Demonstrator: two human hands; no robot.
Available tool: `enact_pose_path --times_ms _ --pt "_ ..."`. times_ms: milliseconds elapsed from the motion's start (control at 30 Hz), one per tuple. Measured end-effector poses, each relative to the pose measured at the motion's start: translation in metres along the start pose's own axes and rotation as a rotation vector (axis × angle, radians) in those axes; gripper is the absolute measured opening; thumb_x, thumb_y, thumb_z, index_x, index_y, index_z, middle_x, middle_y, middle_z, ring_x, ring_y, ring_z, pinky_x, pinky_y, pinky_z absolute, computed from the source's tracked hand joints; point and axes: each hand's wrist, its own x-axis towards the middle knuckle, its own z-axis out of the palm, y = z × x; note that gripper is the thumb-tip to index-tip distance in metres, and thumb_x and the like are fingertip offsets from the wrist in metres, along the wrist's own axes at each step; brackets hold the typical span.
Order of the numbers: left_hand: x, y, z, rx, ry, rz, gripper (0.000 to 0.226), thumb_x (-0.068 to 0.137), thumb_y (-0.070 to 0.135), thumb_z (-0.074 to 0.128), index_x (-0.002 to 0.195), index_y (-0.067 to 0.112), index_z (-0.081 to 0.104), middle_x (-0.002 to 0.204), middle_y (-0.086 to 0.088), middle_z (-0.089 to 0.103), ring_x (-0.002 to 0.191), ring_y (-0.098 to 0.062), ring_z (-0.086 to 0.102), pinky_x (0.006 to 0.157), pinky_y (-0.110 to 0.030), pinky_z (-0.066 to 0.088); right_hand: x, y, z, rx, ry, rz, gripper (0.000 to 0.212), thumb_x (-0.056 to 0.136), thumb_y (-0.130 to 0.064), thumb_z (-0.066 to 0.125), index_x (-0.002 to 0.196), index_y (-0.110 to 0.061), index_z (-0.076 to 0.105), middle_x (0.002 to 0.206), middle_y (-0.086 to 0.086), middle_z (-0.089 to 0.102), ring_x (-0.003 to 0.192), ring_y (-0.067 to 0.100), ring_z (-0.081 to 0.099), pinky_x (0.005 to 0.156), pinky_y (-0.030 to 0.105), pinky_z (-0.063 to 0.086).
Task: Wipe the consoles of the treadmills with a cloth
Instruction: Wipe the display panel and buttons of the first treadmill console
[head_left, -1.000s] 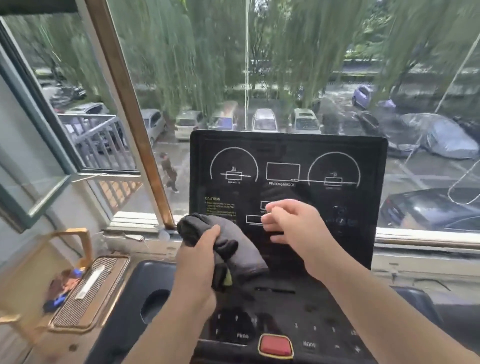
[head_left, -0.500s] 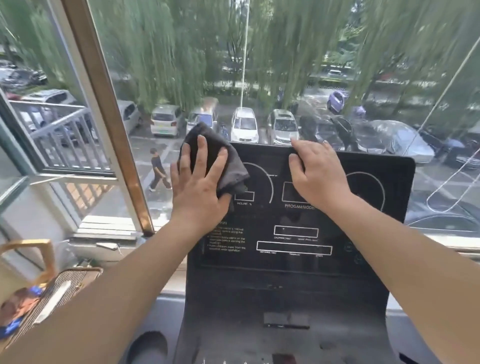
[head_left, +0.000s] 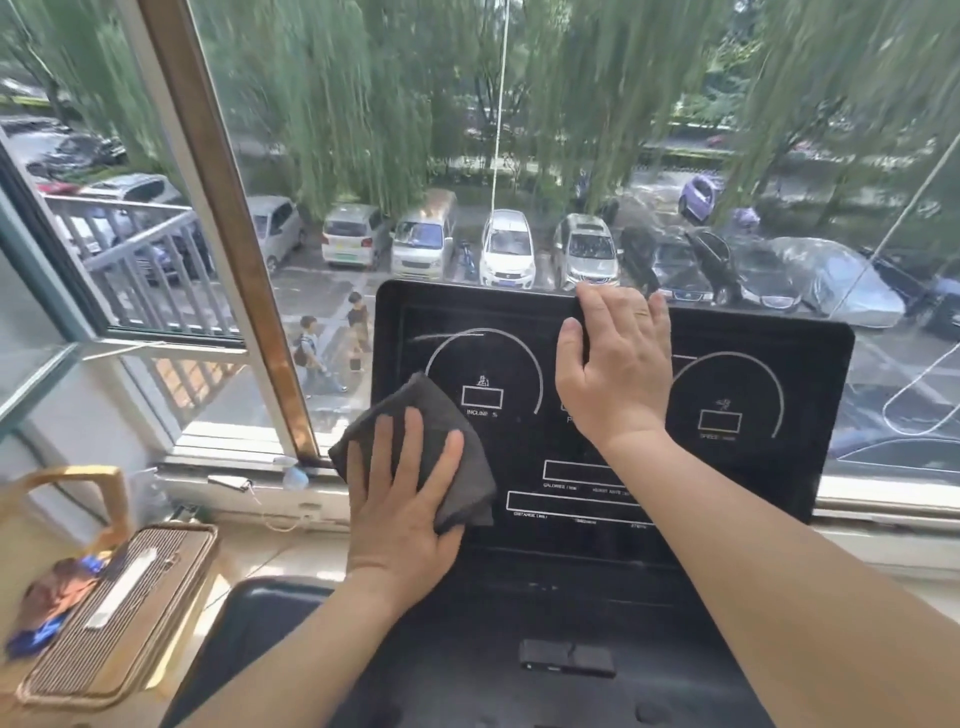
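Two hands on the console (head_left: 519, 457), a black upright panel w/ white dials & boxes, set in front of a window frame (head_left: 232, 234). L hand (head_left: 400, 509) lies flat, fingers straight & spread, pressing the cloth (head_left: 415, 410) against the panel's lower-left part; no grip, just palm & fingers pushing. Cloth is dark grey & folded, one corner pointing up toward the INCLINE dial (head_left: 483, 395), its left edge a bit past the panel's left side. R hand (head_left: 618, 374) grasps the panel's top edge near ctr: fingers hooked over the rim, thumb on the front face, ring on one finger. A pale streak (head_left: 447, 336) shows above the INCLINE dial. Below the panel is the dark deck (head_left: 467, 649) w/ a small black block (head_left: 566, 660) near its middle. Lower left, beside the treadmill, sits a tan slatted box (head_left: 119, 608) w/ a white strip on top. Outside: parked cars (head_left: 506, 249), willows (head_left: 363, 104), two people (head_left: 311, 353) walking.
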Motion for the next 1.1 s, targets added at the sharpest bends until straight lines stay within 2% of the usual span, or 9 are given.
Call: enact_pose_path --times_ms 167,400,500,667,733,867,933,1000,1100 --pt "0.02 -0.053 -0.02 0.096 -0.019 0.34 0.1 0.069 0.046 0.07 0.161 0.036 0.03 0.172 -0.008 0.019 0.158 -0.041 0.013 0.122 -0.068 0.013 -0.001 0.0 0.005 -0.015 0.018 -0.003 0.046 0.104 -0.033 0.044 0.142 -0.013 0.061 0.141 0.004 0.062 0.14 0.027 0.049 0.131 0.046 0.009" --pt "0.079 0.008 -0.037 -0.125 0.042 -0.159 0.093 0.083 0.046 0.057 0.165 0.038 0.013 0.174 -0.003 -0.009 0.159 -0.038 -0.012 0.124 -0.055 -0.014 0.001 0.0 0.0 -0.023 -0.023 0.007 0.049 0.105 -0.034 0.04 0.147 -0.015 0.057 0.148 0.004 0.059 0.145 0.026 0.045 0.131 0.044 0.007" --pt "0.048 0.03 -0.016 -0.029 -0.007 0.079 0.09 0.086 0.044 0.064 0.165 0.032 0.021 0.174 -0.009 0.002 0.159 -0.041 -0.003 0.124 -0.066 0.0 0.003 0.004 -0.007 -0.011 -0.073 -0.014 0.05 0.106 -0.033 0.038 0.151 -0.016 0.053 0.153 0.001 0.055 0.149 0.022 0.04 0.131 0.042 0.006" --pt "0.06 -0.011 -0.028 0.126 -0.002 0.549 0.082 0.085 0.044 0.064 0.161 0.034 0.034 0.172 -0.007 0.02 0.159 -0.035 0.014 0.125 -0.062 0.016 0.001 0.008 -0.006 -0.02 -0.082 -0.03 0.052 0.104 -0.034 0.038 0.151 -0.017 0.052 0.153 0.0 0.054 0.149 0.022 0.04 0.131 0.043 0.006" --pt "0.083 -0.021 -0.04 0.132 0.061 0.426 0.084 0.084 0.044 0.064 0.161 0.036 0.032 0.173 -0.007 0.018 0.159 -0.034 0.013 0.125 -0.062 0.014 0.0 0.008 -0.003 -0.012 -0.068 -0.02 0.052 0.104 -0.034 0.039 0.151 -0.016 0.053 0.152 -0.001 0.054 0.149 0.022 0.04 0.131 0.044 0.006" --pt "0.098 0.018 -0.044 -0.053 0.066 -0.103 0.095 0.082 0.047 0.059 0.164 0.039 0.013 0.175 -0.005 -0.003 0.16 -0.035 -0.005 0.125 -0.063 -0.002 -0.002 0.007 0.0 -0.007 -0.044 -0.021 0.053 0.103 -0.035 0.041 0.151 -0.016 0.053 0.151 0.0 0.055 0.149 0.023 0.04 0.131 0.046 0.006" --pt "0.084 0.049 -0.033 -0.084 0.039 -0.154 0.097 0.08 0.05 0.058 0.165 0.037 0.012 0.174 -0.007 -0.005 0.159 -0.04 -0.006 0.124 -0.064 -0.004 -0.002 0.009 0.0 -0.012 -0.046 -0.027 0.054 0.103 -0.036 0.041 0.152 -0.016 0.052 0.153 0.0 0.054 0.15 0.023 0.039 0.131 0.046 0.007" --pt "0.061 0.06 -0.018 -0.061 0.006 0.057 0.099 0.077 0.049 0.065 0.164 0.033 0.021 0.174 -0.01 0.002 0.159 -0.042 -0.001 0.123 -0.066 0.0 -0.003 0.011 0.0 -0.013 -0.034 -0.037 0.054 0.103 -0.036 0.041 0.152 -0.016 0.052 0.153 0.0 0.054 0.149 0.024 0.04 0.131 0.047 0.009" --pt "0.052 0.029 -0.014 0.095 -0.054 0.618 0.097 0.076 0.049 0.072 0.162 0.033 0.03 0.173 -0.007 0.012 0.16 -0.035 0.007 0.126 -0.062 0.009 -0.003 0.012 0.0 -0.007 -0.034 -0.05 0.053 0.104 -0.036 0.041 0.153 -0.017 0.051 0.153 -0.001 0.054 0.15 0.023 0.04 0.131 0.046 0.009"
